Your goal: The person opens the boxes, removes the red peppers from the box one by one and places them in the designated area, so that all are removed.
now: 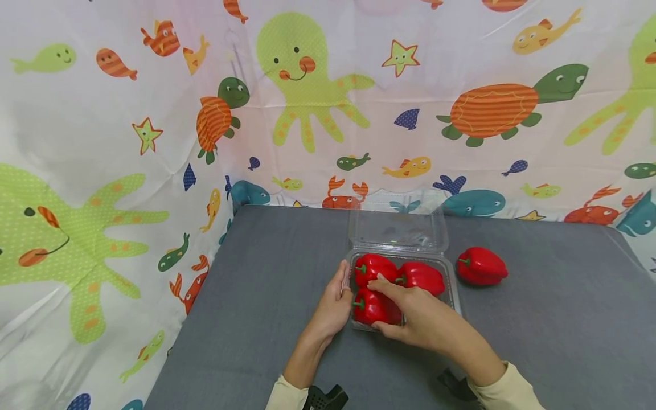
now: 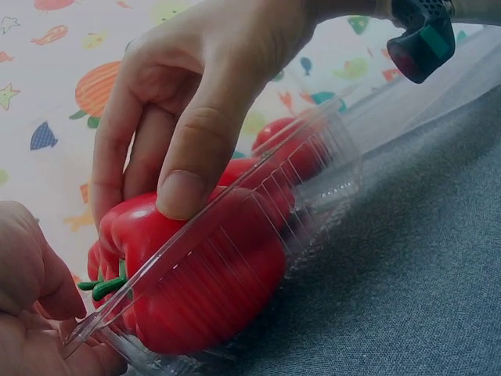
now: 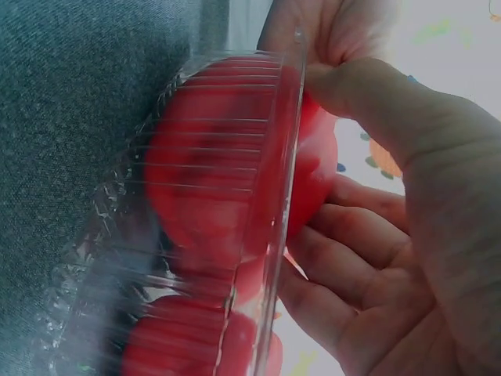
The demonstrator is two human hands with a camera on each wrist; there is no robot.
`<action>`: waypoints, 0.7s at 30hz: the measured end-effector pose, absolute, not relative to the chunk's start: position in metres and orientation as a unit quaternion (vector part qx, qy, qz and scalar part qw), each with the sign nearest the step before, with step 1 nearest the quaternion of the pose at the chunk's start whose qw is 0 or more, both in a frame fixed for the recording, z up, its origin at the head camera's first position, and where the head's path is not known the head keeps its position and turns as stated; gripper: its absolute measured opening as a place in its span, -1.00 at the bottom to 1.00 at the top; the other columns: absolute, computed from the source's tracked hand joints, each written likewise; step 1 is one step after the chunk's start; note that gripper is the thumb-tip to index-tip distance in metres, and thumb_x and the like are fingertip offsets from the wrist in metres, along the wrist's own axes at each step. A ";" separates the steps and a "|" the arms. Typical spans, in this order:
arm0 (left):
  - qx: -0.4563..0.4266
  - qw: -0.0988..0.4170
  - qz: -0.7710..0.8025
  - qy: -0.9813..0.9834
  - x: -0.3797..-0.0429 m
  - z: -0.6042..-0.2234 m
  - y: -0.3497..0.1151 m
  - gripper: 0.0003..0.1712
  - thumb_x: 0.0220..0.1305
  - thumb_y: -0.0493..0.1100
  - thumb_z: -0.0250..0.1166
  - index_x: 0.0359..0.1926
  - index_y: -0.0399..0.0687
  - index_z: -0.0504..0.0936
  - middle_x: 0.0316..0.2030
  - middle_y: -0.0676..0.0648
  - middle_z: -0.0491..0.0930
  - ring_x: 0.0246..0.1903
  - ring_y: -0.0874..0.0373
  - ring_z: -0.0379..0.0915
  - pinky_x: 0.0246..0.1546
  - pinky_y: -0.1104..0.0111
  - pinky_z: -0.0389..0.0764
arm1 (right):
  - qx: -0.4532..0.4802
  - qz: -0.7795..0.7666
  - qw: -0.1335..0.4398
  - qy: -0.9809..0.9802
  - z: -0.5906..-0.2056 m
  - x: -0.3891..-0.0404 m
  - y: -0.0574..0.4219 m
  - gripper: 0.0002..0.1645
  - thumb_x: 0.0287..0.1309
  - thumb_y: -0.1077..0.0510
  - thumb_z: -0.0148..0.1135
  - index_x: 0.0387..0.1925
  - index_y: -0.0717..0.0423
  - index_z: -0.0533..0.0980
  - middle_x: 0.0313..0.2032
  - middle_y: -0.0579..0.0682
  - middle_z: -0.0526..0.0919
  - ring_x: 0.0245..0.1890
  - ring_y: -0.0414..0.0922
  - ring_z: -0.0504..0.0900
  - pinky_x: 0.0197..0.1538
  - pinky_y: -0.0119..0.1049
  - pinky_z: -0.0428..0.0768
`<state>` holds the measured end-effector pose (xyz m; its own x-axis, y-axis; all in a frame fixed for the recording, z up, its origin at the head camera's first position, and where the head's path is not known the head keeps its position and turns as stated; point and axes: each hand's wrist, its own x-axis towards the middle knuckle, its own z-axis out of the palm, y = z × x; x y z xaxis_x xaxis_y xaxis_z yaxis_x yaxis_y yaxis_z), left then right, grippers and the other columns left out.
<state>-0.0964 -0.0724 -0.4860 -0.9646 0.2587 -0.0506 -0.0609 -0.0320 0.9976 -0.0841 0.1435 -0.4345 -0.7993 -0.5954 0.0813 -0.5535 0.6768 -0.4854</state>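
Note:
Three red bell peppers with green stems are inside a clear plastic clamshell container (image 1: 453,287), whose lid (image 1: 398,229) stands open toward the back. My left hand (image 1: 332,307) holds the container by its left rim; in the left wrist view its thumb and fingers meet that edge. My right hand (image 1: 422,319) reaches over the front and grips the near-left bell pepper (image 1: 370,307), thumb on the near side and fingers over the far side. Behind it sits another bell pepper (image 1: 376,266), and to the right of that the third bell pepper (image 1: 425,277), partly covered by my right hand.
A loose red bell pepper (image 1: 482,266) lies on the grey tabletop (image 1: 266,285), just right of the container. A white curtain (image 1: 348,68) printed with sea animals hangs behind the table and along its left side.

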 end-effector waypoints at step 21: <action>0.074 0.111 0.721 0.680 -0.097 -0.488 -0.073 -0.22 0.55 -0.45 -0.19 0.68 -0.33 -0.22 0.68 -0.23 -0.16 0.66 -0.04 -0.26 0.63 0.11 -0.15 | -0.308 -0.265 0.018 0.913 -0.433 -0.084 0.143 -0.06 -0.05 -0.17 0.68 0.35 0.02 0.53 -0.20 -0.22 0.79 -0.27 -0.27 0.72 -0.16 -0.22 0.81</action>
